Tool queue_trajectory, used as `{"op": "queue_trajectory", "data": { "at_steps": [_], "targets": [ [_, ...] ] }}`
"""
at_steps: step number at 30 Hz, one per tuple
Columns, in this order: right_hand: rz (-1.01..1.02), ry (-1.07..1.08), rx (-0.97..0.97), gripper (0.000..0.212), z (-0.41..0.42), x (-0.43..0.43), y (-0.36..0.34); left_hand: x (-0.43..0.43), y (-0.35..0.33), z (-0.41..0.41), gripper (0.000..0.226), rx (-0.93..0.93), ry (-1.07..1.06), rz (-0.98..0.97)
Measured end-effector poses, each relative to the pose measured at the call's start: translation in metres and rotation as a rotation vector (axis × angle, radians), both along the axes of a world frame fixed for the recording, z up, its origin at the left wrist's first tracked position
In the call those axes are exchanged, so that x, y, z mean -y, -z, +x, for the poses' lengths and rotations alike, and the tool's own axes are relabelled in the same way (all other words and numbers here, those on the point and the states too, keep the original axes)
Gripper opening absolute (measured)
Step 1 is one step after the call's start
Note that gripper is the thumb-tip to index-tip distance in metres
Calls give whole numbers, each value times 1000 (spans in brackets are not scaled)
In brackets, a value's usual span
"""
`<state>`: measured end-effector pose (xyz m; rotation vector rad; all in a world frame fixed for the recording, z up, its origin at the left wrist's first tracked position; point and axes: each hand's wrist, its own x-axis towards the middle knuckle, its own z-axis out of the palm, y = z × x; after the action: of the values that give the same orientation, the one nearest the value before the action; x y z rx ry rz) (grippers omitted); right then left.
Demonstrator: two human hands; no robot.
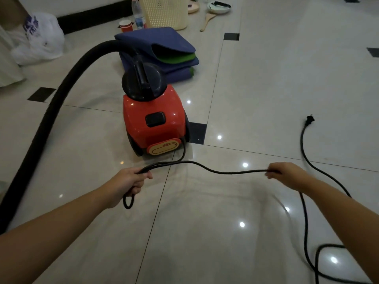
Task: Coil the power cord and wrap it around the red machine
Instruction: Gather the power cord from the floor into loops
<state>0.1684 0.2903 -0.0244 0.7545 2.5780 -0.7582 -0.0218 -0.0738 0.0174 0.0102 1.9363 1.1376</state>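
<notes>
The red machine (153,121), a small vacuum with a black top and a thick black hose (51,107), stands on the tiled floor ahead of me. Its black power cord (221,171) leaves the machine's lower right corner. My left hand (131,181) grips a doubled bit of the cord, and a small loop hangs below the fist. A slack stretch of cord spans to my right hand (287,175), which grips it too. Beyond that hand the cord trails over the floor in loops to the plug (309,120) at the right.
Folded blue and green mats (164,50) lie behind the machine. Farther back stand a cream basket (164,11), a water bottle (138,15), a red cup (125,25) and dishes. A white plastic bag (39,39) sits at the far left.
</notes>
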Motion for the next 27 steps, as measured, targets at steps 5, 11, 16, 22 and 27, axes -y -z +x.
{"op": "queue_trajectory", "data": {
  "at_steps": [5, 11, 16, 22, 27],
  "targets": [
    [-70, 270, -135, 23, 17, -12, 3, -6, -5, 5, 17, 89, 250, -80],
    [-424, 196, -82, 21, -53, 54, -14, -32, 3, 37, 9, 223, 255, 57],
    [-939, 204, -212, 26, -78, 117, -42, -39, 3, 45, 13, 251, 37, 178],
    [-1298, -34, -54, 10, -58, 159, -33, -51, 1, 52, 37, 270, 31, 218],
    [-1118, -170, -72, 11, -50, 161, -32, -59, 6, 59, 28, 192, 7, 193]
  ]
}}
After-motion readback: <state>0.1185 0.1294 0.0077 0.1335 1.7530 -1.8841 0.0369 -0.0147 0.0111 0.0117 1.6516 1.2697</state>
